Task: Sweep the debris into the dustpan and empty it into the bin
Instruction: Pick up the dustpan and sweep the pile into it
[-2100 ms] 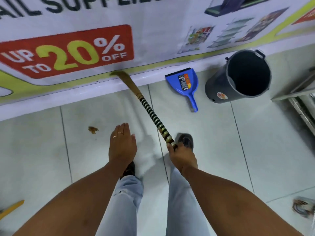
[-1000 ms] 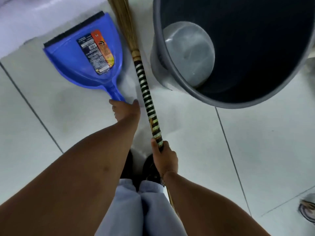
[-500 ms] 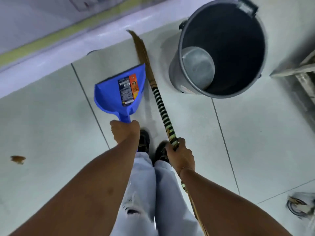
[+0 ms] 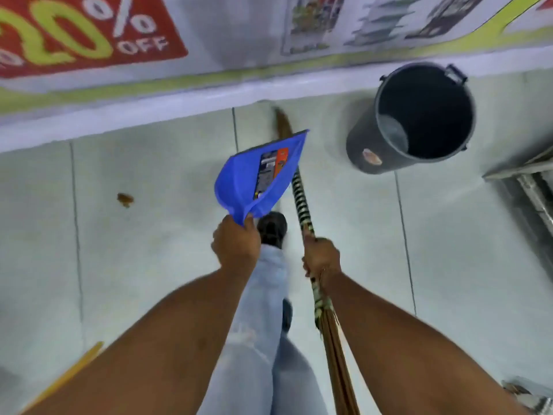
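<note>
Debris [image 4: 125, 199], one small brown scrap, lies on the pale tiled floor [image 4: 449, 250] at about ten o'clock from the left hand [image 4: 236, 244], well apart from it. That hand is closed tight around the handle of the blue dustpan [image 4: 257, 175], which is lifted off the floor and tilted, its scoop pointing toward one o'clock. The right hand [image 4: 321, 259] is wrapped around the striped grip of the broom [image 4: 300, 202]; the broom runs past the dustpan's right edge toward the wall. The dark bin [image 4: 416, 118] stands open at two o'clock from the right hand, near the wall
</note>
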Available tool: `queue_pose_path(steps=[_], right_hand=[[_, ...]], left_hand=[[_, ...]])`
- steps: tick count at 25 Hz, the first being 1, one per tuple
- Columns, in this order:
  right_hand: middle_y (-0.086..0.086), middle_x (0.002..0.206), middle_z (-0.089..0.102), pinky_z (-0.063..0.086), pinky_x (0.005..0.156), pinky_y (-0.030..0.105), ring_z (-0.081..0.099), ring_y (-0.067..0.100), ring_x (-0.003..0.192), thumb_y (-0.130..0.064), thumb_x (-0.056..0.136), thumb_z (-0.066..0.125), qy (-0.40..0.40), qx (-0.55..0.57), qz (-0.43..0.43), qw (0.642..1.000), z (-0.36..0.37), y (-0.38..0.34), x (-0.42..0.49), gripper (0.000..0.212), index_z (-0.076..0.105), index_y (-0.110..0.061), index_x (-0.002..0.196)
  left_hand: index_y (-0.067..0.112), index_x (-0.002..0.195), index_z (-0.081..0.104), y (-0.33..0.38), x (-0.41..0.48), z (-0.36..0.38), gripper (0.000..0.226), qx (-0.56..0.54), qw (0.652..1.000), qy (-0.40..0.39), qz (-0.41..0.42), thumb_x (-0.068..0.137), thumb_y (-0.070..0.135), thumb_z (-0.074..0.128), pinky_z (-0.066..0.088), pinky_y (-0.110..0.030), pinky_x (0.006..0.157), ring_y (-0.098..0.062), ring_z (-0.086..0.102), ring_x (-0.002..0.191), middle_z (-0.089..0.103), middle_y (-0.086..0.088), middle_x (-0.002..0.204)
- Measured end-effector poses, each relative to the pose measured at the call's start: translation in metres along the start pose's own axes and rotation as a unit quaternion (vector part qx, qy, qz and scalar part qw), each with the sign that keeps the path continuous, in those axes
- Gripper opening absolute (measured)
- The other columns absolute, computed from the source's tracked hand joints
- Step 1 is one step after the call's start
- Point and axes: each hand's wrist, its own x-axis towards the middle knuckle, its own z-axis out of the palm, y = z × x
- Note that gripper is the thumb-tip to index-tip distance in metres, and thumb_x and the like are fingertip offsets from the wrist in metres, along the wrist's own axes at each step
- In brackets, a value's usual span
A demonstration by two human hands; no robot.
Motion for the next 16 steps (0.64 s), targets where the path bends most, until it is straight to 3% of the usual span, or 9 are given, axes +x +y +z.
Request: queue_pose_path(steps=[2, 4, 6, 9, 12, 15, 16], right_hand=[[0.024, 0.094, 0.07, 0.056, 0.082, 0.048, 0.066, 0.037, 0.079, -0.047, 0.087, 0.046, -0.013, 0.004, -0.011, 1.0, 0.026, 0.012, -0.03, 0.046, 0.064, -0.004, 0.087], [0.027, 0.099, 0.069, 0.054, 0.083, 0.047, 0.059, 0.03, 0.076, -0.036, 0.088, 0.052, -0.02, 0.013, -0.022, 0.999, 0.054, 0.015, -0.06, 0.04, 0.062, 0.001, 0.099], [0.025, 0.103, 0.068, 0.054, 0.083, 0.048, 0.054, 0.026, 0.077, -0.037, 0.084, 0.052, -0.015, 0.013, -0.038, 0.999, 0.084, 0.014, -0.076, 0.038, 0.059, -0.004, 0.103], [0.018, 0.091, 0.065, 0.053, 0.083, 0.051, 0.056, 0.029, 0.077, -0.061, 0.076, 0.034, -0.006, -0.002, -0.048, 0.999, 0.147, 0.005, -0.082, 0.051, 0.055, -0.017, 0.091], [0.017, 0.091, 0.066, 0.054, 0.084, 0.05, 0.058, 0.029, 0.079, -0.067, 0.075, 0.028, -0.006, -0.016, -0.05, 0.999, 0.221, -0.022, -0.09, 0.062, 0.057, -0.014, 0.091], [0.019, 0.097, 0.067, 0.054, 0.079, 0.043, 0.062, 0.029, 0.079, -0.033, 0.093, 0.048, -0.018, -0.028, -0.057, 0.998, 0.278, -0.052, -0.094, 0.026, 0.053, -0.007, 0.1], [0.02, 0.102, 0.066, 0.054, 0.079, 0.042, 0.061, 0.028, 0.08, -0.025, 0.094, 0.049, -0.016, -0.036, -0.063, 0.997, 0.295, -0.059, -0.09, 0.024, 0.052, -0.006, 0.108]], left_hand=[[0.0, 0.117, 0.049, -0.036, -0.015, -0.024, 0.039, 0.08, 0.997, 0.019, 0.014, 0.089, 0.028, 0.052, 0.035, -0.047, 0.098, -0.037, 0.041, 0.123, 0.052, -0.022, 0.126], [-0.002, 0.114, 0.05, -0.072, -0.02, -0.042, 0.038, 0.109, 0.993, 0.042, 0.035, 0.085, 0.019, 0.062, 0.039, -0.051, 0.095, -0.041, 0.044, 0.12, 0.051, -0.024, 0.125], [-0.004, 0.108, 0.052, -0.1, -0.016, -0.061, 0.032, 0.045, 0.999, 0.001, 0.005, 0.083, 0.012, 0.064, 0.046, -0.05, 0.087, -0.043, 0.053, 0.109, 0.055, -0.027, 0.114], [-0.001, 0.097, 0.048, -0.146, 0.004, -0.098, 0.021, -0.093, 0.993, -0.073, -0.008, 0.08, 0.004, 0.059, 0.041, -0.037, 0.07, -0.032, 0.054, 0.082, 0.055, -0.019, 0.09], [0.01, 0.094, 0.036, -0.209, 0.039, -0.145, 0.033, -0.141, 0.986, -0.076, -0.043, 0.074, 0.0, 0.06, 0.038, -0.034, 0.066, -0.033, 0.053, 0.074, 0.051, -0.012, 0.082], [0.01, 0.121, 0.04, -0.282, 0.09, -0.177, 0.049, -0.144, 0.985, -0.072, -0.066, 0.078, 0.004, 0.063, 0.035, -0.029, 0.071, -0.034, 0.057, 0.087, 0.055, -0.007, 0.094], [0.01, 0.125, 0.041, -0.305, 0.108, -0.183, 0.052, -0.14, 0.986, -0.067, -0.064, 0.079, 0.009, 0.065, 0.035, -0.028, 0.074, -0.031, 0.057, 0.091, 0.057, -0.005, 0.098]])
